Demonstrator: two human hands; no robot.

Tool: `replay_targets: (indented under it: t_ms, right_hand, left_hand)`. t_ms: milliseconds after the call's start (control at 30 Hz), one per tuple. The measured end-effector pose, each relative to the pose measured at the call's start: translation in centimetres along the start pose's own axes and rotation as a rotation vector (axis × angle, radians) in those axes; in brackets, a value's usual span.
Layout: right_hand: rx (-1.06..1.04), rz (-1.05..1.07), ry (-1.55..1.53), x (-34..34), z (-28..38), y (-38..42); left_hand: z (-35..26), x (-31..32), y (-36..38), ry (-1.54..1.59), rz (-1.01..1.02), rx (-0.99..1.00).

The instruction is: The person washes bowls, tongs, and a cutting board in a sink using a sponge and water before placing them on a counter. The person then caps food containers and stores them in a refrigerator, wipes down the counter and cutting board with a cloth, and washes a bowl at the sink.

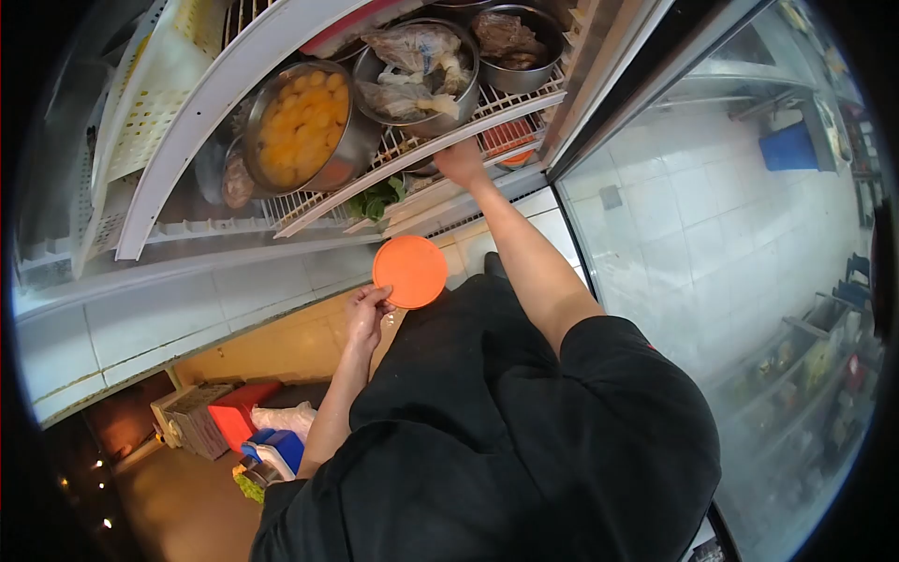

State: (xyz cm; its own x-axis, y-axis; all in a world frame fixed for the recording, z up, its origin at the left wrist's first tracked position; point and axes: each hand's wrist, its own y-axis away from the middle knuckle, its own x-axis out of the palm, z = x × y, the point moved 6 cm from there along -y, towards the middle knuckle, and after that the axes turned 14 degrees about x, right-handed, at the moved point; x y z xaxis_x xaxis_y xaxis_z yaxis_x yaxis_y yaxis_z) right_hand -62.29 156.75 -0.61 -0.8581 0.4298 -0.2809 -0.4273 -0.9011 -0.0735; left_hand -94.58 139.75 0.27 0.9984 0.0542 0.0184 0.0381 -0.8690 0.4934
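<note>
An orange round lid (410, 272) is pinched at its edge between the thumb and fingers of my left hand (366, 314), in front of the fridge shelves. My right hand (458, 161) reaches in below the front edge of a wire shelf (421, 155); its fingertips are hidden there. Above that hand stands a metal bowl (449, 103) with plastic-wrapped food. Left of it is a metal pot (354, 140) of yellow balls in liquid. Green leaves (377, 199) lie on the lower shelf, and an orange item (507, 137) is right of my right hand.
Another metal pot (538, 80) holds dark wrapped food at the upper right. A glass door (674, 215) stands at the right. White perforated baskets (169, 112) are at the upper left. Lower left on the floor are a red box (242, 412) and a blue container (286, 450).
</note>
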Motion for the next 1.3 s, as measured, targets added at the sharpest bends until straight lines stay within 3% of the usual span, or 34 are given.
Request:
replay_targets:
  t_ms: [133, 333, 367, 433, 500, 533, 633, 767, 833, 867, 900, 1000, 1067, 1100, 1167, 1300]
  right_hand:
    - [0.078, 0.058, -0.004, -0.2, -0.2, -0.1]
    - [0.126, -0.002, -0.025, -1.5, -1.4, -0.5]
    - [0.209, -0.074, -0.013, -2.6, -2.4, -0.9]
    - [0.296, -0.151, -0.002, -4.3, -5.1, -2.1]
    - [0.304, -0.460, -0.151, -7.0, -9.8, -3.7]
    - [0.511, -0.414, -0.306, -7.3, -12.5, -4.7]
    - [0.609, -0.339, -0.117, -8.0, -18.2, -8.3]
    - [0.208, -0.463, 0.290, -8.8, -12.1, -8.1]
    - [0.002, -0.448, 0.517, -5.3, -12.9, -9.2]
    - [0.060, -0.384, -0.004, -4.5, -13.9, -9.7]
    - [0.115, -0.335, -0.169, -3.5, -14.9, -9.8]
    - [0.243, -0.205, -0.319, 1.3, -20.6, -13.1]
    - [0.190, -0.243, -0.604, 1.6, -21.4, -13.5]
    - [0.169, -0.353, -0.205, -0.8, -18.0, -12.2]
    - [0.147, -0.446, 0.188, -4.3, -12.8, -10.1]
    - [0.136, -0.439, -0.225, -7.2, -7.6, -6.7]
  left_hand:
    - [-0.5, 0.9, -0.3, -0.055, 0.037, -0.011]
    - [-0.3, 2.2, -1.4, -0.102, 0.056, -0.013]
    - [-0.3, 2.3, -1.5, -0.090, 0.059, -0.009]
    - [-0.4, 2.7, -1.7, -0.081, 0.066, -0.006]
    - [-0.5, 3.3, -1.8, -0.062, 0.085, -0.030]
    - [-0.8, 3.8, -1.8, -0.067, 0.091, -0.033]
    - [-1.8, 5.7, -1.7, -0.069, 0.151, -0.018]
    - [-2.0, 7.4, -1.7, -0.050, 0.211, -0.026]
    - [-2.2, 8.4, -1.5, -0.051, 0.241, -0.033]
    - [-2.5, 9.0, -1.2, -0.061, 0.233, -0.030]
    - [-2.5, 9.2, -0.9, -0.073, 0.222, -0.030]
    - [-2.2, 9.3, -1.1, -0.092, 0.275, -0.061]
    - [-2.1, 9.0, -1.0, -0.113, 0.273, -0.052]
    - [-2.1, 8.9, -1.0, -0.119, 0.267, -0.041]
    - [-2.1, 8.7, -0.9, -0.130, 0.260, -0.041]
    - [-2.1, 8.4, -0.5, -0.169, 0.262, -0.031]
